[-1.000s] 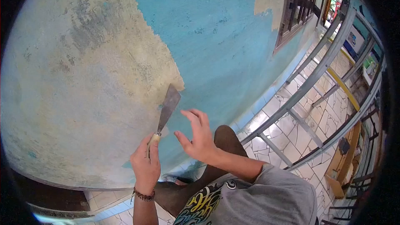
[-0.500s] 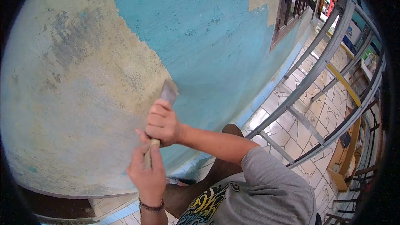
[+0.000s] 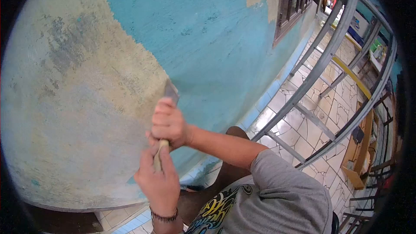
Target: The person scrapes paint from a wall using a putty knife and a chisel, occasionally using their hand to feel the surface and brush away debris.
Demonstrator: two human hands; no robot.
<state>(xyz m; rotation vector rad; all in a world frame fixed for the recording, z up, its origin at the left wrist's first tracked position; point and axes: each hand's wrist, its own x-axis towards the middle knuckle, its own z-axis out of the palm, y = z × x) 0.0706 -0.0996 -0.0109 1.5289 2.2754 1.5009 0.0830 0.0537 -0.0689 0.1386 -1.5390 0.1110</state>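
Observation:
A scraper with a flat metal blade (image 3: 170, 92) and a pale handle (image 3: 158, 158) is pressed to the wall where peeled tan surface meets blue paint. My right hand (image 3: 168, 123) is closed around its upper part, just below the blade. Lower down, my left hand (image 3: 158, 182), with a dark bracelet at the wrist, grips the handle end, thumb lying along it. The blue paint (image 3: 212, 56) spreads to the right of the blade. Bare tan and grey wall (image 3: 86, 104) lies on the left, with a jagged edge between the two.
An aluminium ladder (image 3: 312, 80) stands to the right on the cracked-tile floor (image 3: 299, 138). Beyond it lies a wooden box (image 3: 357, 164) with items inside. A barred window (image 3: 294, 4) is at the upper right. My bent leg (image 3: 234, 160) is close to the wall.
The view has shifted slightly, so wall and ladder appear further left. Both hands keep their hold on the scraper, its blade still at the paint edge.

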